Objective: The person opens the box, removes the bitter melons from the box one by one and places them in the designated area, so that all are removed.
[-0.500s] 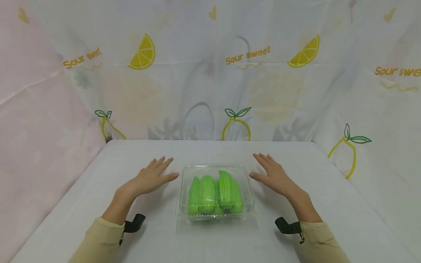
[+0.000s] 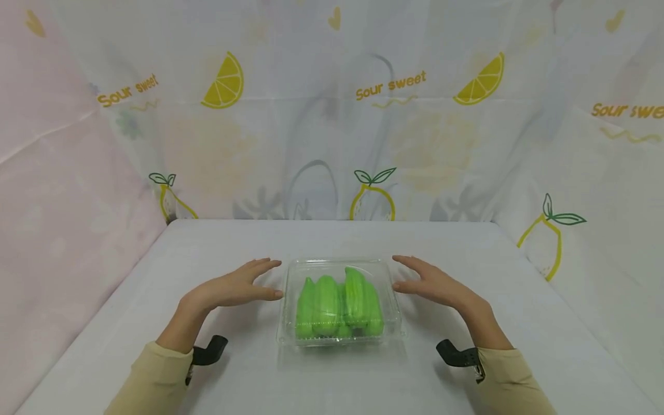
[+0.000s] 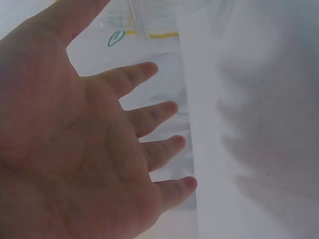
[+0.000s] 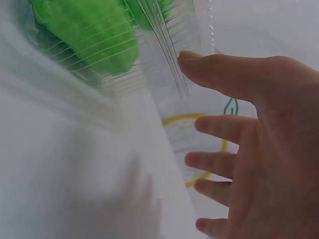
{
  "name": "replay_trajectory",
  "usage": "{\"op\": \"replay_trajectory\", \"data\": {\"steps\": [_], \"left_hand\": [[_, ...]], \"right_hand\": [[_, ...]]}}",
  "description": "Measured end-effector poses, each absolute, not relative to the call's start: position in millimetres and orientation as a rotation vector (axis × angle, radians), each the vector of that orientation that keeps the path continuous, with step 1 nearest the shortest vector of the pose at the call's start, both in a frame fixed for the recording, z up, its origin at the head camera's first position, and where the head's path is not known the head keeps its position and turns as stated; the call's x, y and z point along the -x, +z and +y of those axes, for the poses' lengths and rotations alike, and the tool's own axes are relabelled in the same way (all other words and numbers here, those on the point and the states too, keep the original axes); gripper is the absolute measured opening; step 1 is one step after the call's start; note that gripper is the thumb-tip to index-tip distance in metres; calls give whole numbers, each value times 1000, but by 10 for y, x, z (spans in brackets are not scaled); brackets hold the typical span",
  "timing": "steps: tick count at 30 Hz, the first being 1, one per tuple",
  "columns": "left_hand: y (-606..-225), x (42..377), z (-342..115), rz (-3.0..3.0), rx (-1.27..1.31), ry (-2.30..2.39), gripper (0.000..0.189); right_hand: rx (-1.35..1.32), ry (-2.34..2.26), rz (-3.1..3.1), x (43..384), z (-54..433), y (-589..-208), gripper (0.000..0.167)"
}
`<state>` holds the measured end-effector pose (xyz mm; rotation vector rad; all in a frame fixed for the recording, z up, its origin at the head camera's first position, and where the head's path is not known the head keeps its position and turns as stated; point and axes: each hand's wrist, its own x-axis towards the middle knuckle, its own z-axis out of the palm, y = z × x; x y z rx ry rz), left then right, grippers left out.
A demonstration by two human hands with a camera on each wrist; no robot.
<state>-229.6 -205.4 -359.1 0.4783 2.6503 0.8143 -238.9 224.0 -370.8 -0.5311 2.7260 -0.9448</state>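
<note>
A clear plastic clamshell box [image 2: 339, 341] stands on the white table, its lid closed. Several light green, ridged vegetables that look like bitter melons [image 2: 327, 305] lie inside it. My left hand [image 2: 233, 288] hovers beside the box's left side, fingers stretched and thumb near the wall. On the opposite side my right hand [image 2: 436, 284] mirrors it, with its thumb close to the wall. In the right wrist view the thumb tip overlaps the box edge [image 4: 164, 45]; whether it touches I cannot tell. Neither hand grips anything.
The white table [image 2: 332, 386] reaches back to a hanging cloth [image 2: 290, 138] printed with lemons and words. Similar cloth flanks the table on the left and right. Black wrist mounts [image 2: 210, 350] sit at both sleeves.
Both hands have lowered slightly and their fingers have turned inward, toward the box's sides. The box and the green vegetables have stayed in place.
</note>
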Motion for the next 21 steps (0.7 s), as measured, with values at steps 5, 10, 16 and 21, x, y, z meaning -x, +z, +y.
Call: {"op": "replay_trajectory", "data": {"steps": [5,10,16,21], "left_hand": [[-3595,2287,-2052,2621,-485,843,85],[-3596,2286,-2034,2627,-508,881,81],[-3617,2301,-2013,2627,-491,925,73],[-3630,2322,-2015,2659,-497,931,64]], "right_hand": [[533,-934,2684,2382,2221,-3703,70],[543,-994,2677,2390,2202,-3733,63],[588,-1100,2634,2416,2200,-3759,52],[588,-1186,2582,2440,2185,-3774,43]]}}
